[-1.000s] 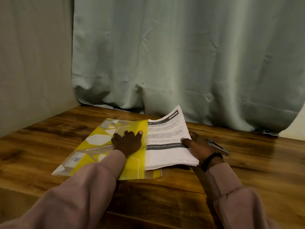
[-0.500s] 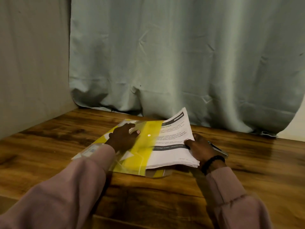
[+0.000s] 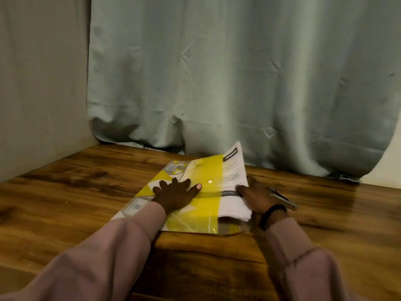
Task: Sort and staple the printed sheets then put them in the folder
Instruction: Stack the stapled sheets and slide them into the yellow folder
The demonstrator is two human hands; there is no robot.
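- A grey wall (image 3: 41, 83) stands at the far left, with a pale green curtain (image 3: 227, 72) hanging behind the wooden bench (image 3: 76, 192).
- The left hand (image 3: 176, 195) lies flat with fingers spread, pressing on the yellow folder (image 3: 195, 220) on the bench.
- The printed sheets (image 3: 235, 192) sit partly inside the folder, their right side sticking out.
- The right hand (image 3: 258, 197) grips the sheets' right edge, thumb on top.
- A metal stapler (image 3: 284, 199) lies just beyond that hand.
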